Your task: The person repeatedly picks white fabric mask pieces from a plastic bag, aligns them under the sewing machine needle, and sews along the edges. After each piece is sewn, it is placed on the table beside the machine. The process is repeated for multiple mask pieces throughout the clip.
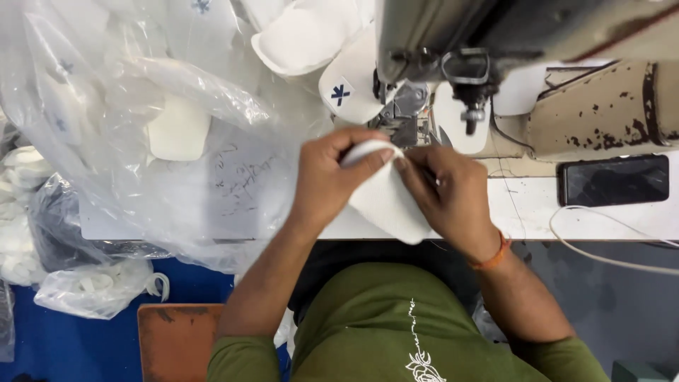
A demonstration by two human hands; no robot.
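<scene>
Both hands held one white cloth piece [385, 201] at the front of the desk [523, 209], just under the sewing machine [495, 42]. The left hand [329, 177] had its grip shut on the top left edge of the piece, with the thumb and fingers pinched over a folded rim. The right hand [449, 194] had its grip shut on the right side of the piece, and its fingertips met the left thumb at the top. The piece hung down between the hands, over the desk's front edge. An orange band [493, 256] sat on the right wrist. Right behind the hands was the metal foot [403, 117] of the machine, near the top of the piece, but I could not tell if they touched. A white piece with a blue mark [344, 95] lay just left of the foot. A black phone [614, 180] lay flat on the desk to the right, well apart from the hands, and a white cable [608, 240] ran below it. A big clear bag [141, 127] full of white pieces covered the left of the desk. Smaller bags [92, 286] lay lower down on the left. The person wore a green shirt [382, 325].
</scene>
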